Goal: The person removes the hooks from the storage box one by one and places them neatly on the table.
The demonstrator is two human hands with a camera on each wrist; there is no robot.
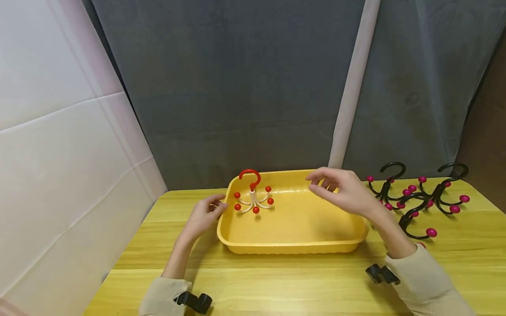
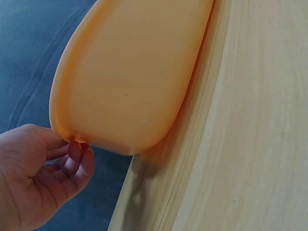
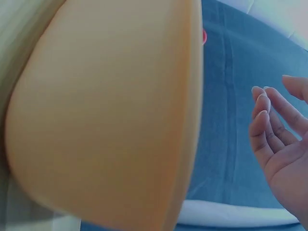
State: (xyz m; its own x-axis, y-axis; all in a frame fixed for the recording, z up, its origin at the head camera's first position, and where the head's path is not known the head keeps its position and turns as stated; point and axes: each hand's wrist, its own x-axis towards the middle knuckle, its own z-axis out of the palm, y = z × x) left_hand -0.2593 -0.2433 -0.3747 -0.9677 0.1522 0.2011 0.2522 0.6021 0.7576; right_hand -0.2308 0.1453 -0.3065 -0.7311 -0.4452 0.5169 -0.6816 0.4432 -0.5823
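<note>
A shallow yellow tray [image 1: 292, 248] lies on the wooden table. My left hand [image 1: 203, 217] is at its left end and pinches the rim; in the left wrist view the fingertips [image 2: 85, 161] curl against the tray's edge [image 2: 60, 96]. Inside the tray, near that end, is a multi-arm hook hanger [image 1: 253, 199] with a red swivel hook, white arms and red ball tips. Over the right part of the tray hovers my right hand [image 1: 341, 188], fingers loosely bent. In the right wrist view this hand [image 3: 284, 144] holds nothing and stays apart from the tray.
Several black hook hangers with pink ball tips [image 1: 439, 193] lie clustered on the table [image 1: 276, 285] right of the tray, close to my right forearm. Behind the table hangs a dark grey cloth [image 1: 237, 87]; a white panel [image 1: 79, 145] stands at the left.
</note>
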